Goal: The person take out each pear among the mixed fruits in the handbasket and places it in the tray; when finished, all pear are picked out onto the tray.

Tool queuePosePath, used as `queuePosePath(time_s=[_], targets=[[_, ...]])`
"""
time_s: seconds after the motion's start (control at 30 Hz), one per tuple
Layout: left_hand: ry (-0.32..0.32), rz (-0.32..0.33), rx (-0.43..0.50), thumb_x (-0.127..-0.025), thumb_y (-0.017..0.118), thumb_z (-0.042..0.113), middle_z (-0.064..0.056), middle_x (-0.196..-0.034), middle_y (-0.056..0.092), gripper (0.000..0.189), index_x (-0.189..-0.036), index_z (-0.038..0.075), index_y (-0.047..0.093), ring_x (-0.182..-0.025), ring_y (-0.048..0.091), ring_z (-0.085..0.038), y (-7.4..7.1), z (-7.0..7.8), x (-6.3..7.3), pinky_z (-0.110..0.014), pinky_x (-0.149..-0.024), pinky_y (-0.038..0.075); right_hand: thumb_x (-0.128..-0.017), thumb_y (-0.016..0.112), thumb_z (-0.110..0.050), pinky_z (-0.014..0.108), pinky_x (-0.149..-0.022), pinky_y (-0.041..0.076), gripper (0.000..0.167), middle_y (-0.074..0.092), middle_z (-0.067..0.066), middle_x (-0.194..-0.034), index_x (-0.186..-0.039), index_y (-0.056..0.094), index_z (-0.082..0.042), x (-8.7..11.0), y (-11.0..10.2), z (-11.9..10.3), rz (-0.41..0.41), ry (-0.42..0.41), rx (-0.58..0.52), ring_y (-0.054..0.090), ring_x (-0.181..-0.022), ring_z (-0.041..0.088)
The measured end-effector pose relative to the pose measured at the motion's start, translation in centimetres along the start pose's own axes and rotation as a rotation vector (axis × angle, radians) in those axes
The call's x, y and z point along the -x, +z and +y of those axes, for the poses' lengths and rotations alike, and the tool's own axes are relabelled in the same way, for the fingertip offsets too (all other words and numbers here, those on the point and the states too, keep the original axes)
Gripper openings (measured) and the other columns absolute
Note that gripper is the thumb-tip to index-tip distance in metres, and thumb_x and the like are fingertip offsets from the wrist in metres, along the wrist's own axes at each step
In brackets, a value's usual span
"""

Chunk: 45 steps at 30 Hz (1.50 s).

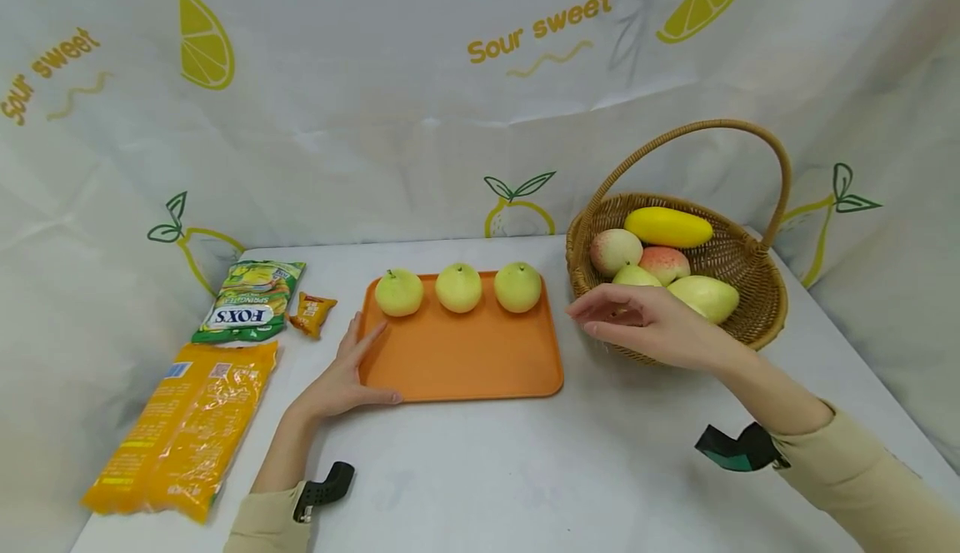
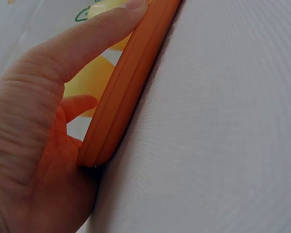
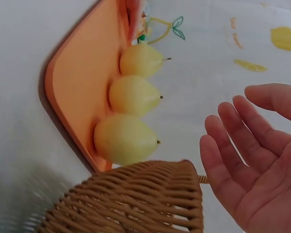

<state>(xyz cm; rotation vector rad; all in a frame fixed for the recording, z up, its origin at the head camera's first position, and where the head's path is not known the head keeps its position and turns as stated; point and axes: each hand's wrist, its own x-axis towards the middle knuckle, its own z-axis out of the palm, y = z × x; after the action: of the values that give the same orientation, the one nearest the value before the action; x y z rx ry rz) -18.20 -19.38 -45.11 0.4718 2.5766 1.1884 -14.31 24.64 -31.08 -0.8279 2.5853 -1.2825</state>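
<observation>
Three yellow-green pears [image 1: 459, 288] stand in a row along the far side of an orange tray [image 1: 457, 361]. At the tray's near left corner, my left hand [image 1: 341, 382] spreads its fingers over the left rim, with its thumb along the front rim. My right hand [image 1: 656, 324] is held at the near left side of a wicker basket [image 1: 761, 320], palm showing in the right wrist view, its fingers slightly bent and nothing in them. Beyond that hand, another pear [image 1: 636, 276] lies in the basket, partly hidden by it.
The basket, with a tall arched handle [image 1: 708, 124], also holds two peaches [image 1: 617, 251], a long yellow fruit [image 1: 669, 226] and a pale green fruit [image 1: 705, 298]. On the left lie a green candy bag [image 1: 251, 299], a small orange packet [image 1: 312, 314] and a large orange bag [image 1: 187, 428].
</observation>
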Motion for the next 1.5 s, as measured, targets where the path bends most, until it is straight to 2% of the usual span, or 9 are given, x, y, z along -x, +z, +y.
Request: queuePosePath(time_s=[0.13, 0.37, 0.6, 0.77, 0.97, 1.13, 1.3, 1.5], targets=[[0.003, 0.005, 0.001, -0.069, 0.087, 0.043, -0.013, -0.161, -0.017, 0.110, -0.156, 0.019, 0.024, -0.146, -0.015, -0.037, 0.0, 0.0, 0.0, -0.071, -0.108, 0.004, -0.096, 0.064, -0.014, 0.028, -0.079, 0.054, 0.017, 0.068, 0.000, -0.105, -0.112, 0.068, -0.011, 0.1, -1.8, -0.1, 0.000, 0.026, 0.086, 0.062, -0.094, 0.011], [-0.004, 0.004, 0.001, -0.069, 0.087, 0.044, -0.012, -0.161, -0.018, 0.111, -0.156, 0.019, 0.024, -0.145, -0.015, -0.038, 0.0, 0.0, 0.0, -0.070, -0.108, 0.005, -0.094, 0.066, -0.017, 0.028, -0.079, 0.054, 0.017, 0.066, -0.006, -0.103, -0.111, 0.067, -0.016, 0.3, -5.0, 0.8, -0.015, 0.073, 0.256, 0.062, -0.093, 0.009], [-0.007, 0.002, -0.002, -0.069, 0.087, 0.043, -0.011, -0.161, -0.019, 0.111, -0.157, 0.020, 0.023, -0.145, -0.015, -0.038, 0.0, -0.2, 0.0, -0.070, -0.108, 0.005, -0.094, 0.067, -0.020, 0.029, -0.082, 0.052, 0.017, 0.063, -0.009, -0.100, -0.110, 0.064, -0.014, -0.1, -7.6, 2.3, -0.157, 0.136, 0.364, 0.062, -0.093, 0.010], [-0.009, 0.002, 0.005, -0.069, 0.087, 0.043, -0.011, -0.161, -0.019, 0.111, -0.157, 0.020, 0.023, -0.145, -0.015, -0.038, 0.0, -0.2, 0.1, -0.070, -0.108, 0.005, -0.093, 0.067, -0.031, 0.032, -0.079, 0.051, 0.030, 0.063, -0.003, -0.098, -0.113, 0.063, -0.010, -0.7, -8.8, 2.8, -0.277, 0.277, 0.414, 0.060, -0.093, 0.014], [-0.008, 0.003, 0.008, -0.069, 0.087, 0.043, -0.012, -0.161, -0.019, 0.111, -0.157, 0.018, 0.023, -0.145, -0.015, -0.038, 0.0, -0.1, 0.1, -0.070, -0.108, 0.004, -0.088, 0.069, -0.046, 0.037, -0.073, 0.049, 0.052, 0.063, 0.003, -0.101, -0.118, 0.060, -0.004, -1.4, -9.2, 3.5, -0.450, 0.404, 0.504, 0.058, -0.090, 0.021], [-0.014, 0.002, 0.013, -0.069, 0.087, 0.043, -0.011, -0.161, -0.019, 0.111, -0.156, 0.019, 0.024, -0.145, -0.014, -0.039, 0.1, 0.1, 0.2, -0.071, -0.107, 0.005, -0.085, 0.070, -0.050, 0.038, -0.061, 0.053, 0.059, 0.059, 0.011, -0.106, -0.118, 0.058, -0.003, -1.8, -8.9, 3.6, -0.560, 0.489, 0.487, 0.057, -0.083, 0.021], [-0.010, 0.005, 0.009, -0.069, 0.087, 0.043, -0.012, -0.161, -0.018, 0.110, -0.156, 0.018, 0.024, -0.145, -0.014, -0.039, 0.1, 0.1, 0.2, -0.071, -0.108, 0.005, -0.087, 0.070, -0.044, 0.036, -0.052, 0.056, 0.050, 0.053, 0.011, -0.100, -0.109, 0.053, -0.002, -2.1, -8.1, 3.5, -0.583, 0.534, 0.416, 0.058, -0.085, 0.020], [0.003, 0.007, 0.004, -0.068, 0.087, 0.044, -0.013, -0.161, -0.017, 0.111, -0.156, 0.018, 0.024, -0.145, -0.014, -0.039, 0.1, 0.1, 0.1, -0.070, -0.108, 0.005, -0.084, 0.072, -0.034, 0.036, -0.048, 0.054, 0.039, 0.049, 0.007, -0.090, -0.094, 0.048, -0.005, -2.1, -7.3, 3.7, -0.557, 0.519, 0.435, 0.058, -0.072, 0.018]])
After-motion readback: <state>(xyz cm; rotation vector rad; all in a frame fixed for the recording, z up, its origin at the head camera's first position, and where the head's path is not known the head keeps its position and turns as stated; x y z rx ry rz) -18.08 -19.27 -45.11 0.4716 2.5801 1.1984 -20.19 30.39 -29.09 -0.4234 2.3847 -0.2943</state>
